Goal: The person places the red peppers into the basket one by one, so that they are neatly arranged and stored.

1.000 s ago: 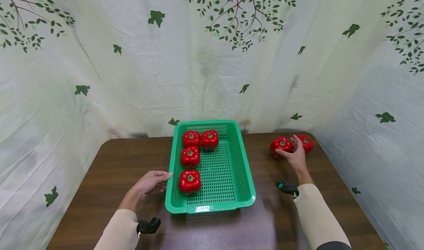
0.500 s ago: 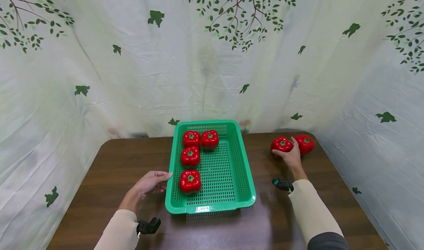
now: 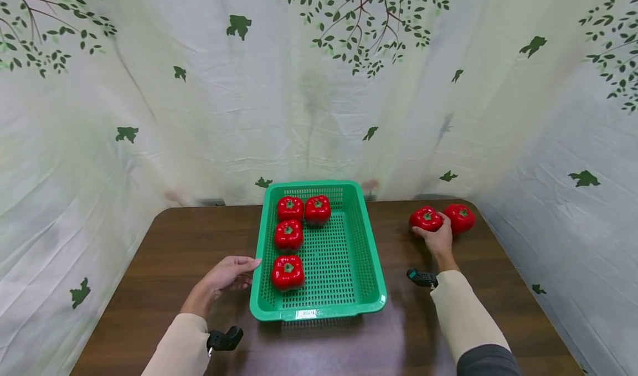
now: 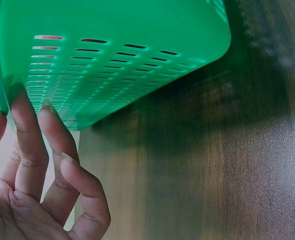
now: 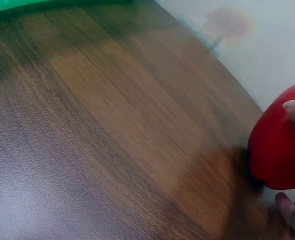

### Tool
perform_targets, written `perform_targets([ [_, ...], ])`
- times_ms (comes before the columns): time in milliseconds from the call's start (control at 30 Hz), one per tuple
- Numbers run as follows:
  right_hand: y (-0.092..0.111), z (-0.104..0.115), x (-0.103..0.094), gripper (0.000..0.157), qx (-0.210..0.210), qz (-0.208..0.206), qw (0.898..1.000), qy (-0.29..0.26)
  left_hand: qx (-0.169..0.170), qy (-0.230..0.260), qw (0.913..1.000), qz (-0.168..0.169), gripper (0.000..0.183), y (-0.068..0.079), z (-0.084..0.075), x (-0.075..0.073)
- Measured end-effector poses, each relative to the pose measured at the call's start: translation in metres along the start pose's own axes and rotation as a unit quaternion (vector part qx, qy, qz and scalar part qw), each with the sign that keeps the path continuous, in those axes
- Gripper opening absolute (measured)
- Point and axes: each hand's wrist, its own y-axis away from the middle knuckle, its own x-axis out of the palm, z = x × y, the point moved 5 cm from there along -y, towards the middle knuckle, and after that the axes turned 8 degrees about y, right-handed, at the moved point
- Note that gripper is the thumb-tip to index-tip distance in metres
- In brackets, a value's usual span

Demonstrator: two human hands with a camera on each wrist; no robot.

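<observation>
My left hand (image 3: 225, 275) pinches the left rim of a green plastic basket (image 3: 344, 312). In the left wrist view, its thumb lies over the rim and the fingers (image 4: 30, 150) reach along the slotted outer wall. Several red bell peppers stand in the basket's left half, among them a front one (image 3: 287, 273) and a back one (image 3: 317, 210). At the table's far right, my right hand (image 3: 440, 244) grips another bell pepper (image 3: 422, 216), thumb on its near left side and fingers on its right. Close beside it stands one more bell pepper (image 3: 461, 219).
The brown wooden table (image 3: 149, 276) carries the basket in its middle. A pale curtain (image 3: 309, 116) printed with leaves hangs along the back and sides. Dark cameras are strapped to both wrists.
My right hand has drawn slightly left and its fingers have closed in around the left bell pepper. The other pepper now shows more fully. The left hand and basket have stayed put.
</observation>
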Motion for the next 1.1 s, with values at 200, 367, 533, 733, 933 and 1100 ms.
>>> perform_targets([
  [200, 0.001, -0.001, 0.001, 0.087, -0.002, 0.004, 1.0, 0.002, -0.005, 0.0, 1.0, -0.003, 0.044, 0.001, 0.0, 0.001],
  [367, 0.004, -0.002, 0.001, 0.088, -0.004, 0.019, 1.0, -0.006, -0.004, 0.001, 1.0, 0.0, 0.044, 0.0, 0.0, 0.002],
  [533, 0.008, 0.0, 0.001, 0.092, -0.007, 0.041, 0.999, -0.027, -0.004, 0.01, 0.9999, 0.006, 0.044, -0.001, -0.002, 0.002],
  [733, 0.014, 0.001, 0.002, 0.09, -0.009, 0.069, 0.997, -0.033, -0.006, 0.01, 0.9999, 0.008, 0.045, 0.0, -0.003, 0.003],
  [933, 0.02, 0.001, 0.0, 0.086, -0.015, 0.085, 0.996, -0.031, -0.004, 0.009, 0.9999, 0.008, 0.045, 0.001, -0.003, 0.003],
  [1100, 0.025, 0.004, -0.001, 0.084, -0.031, 0.104, 0.994, -0.032, -0.004, 0.008, 0.9999, 0.008, 0.045, 0.001, -0.002, 0.003],
])
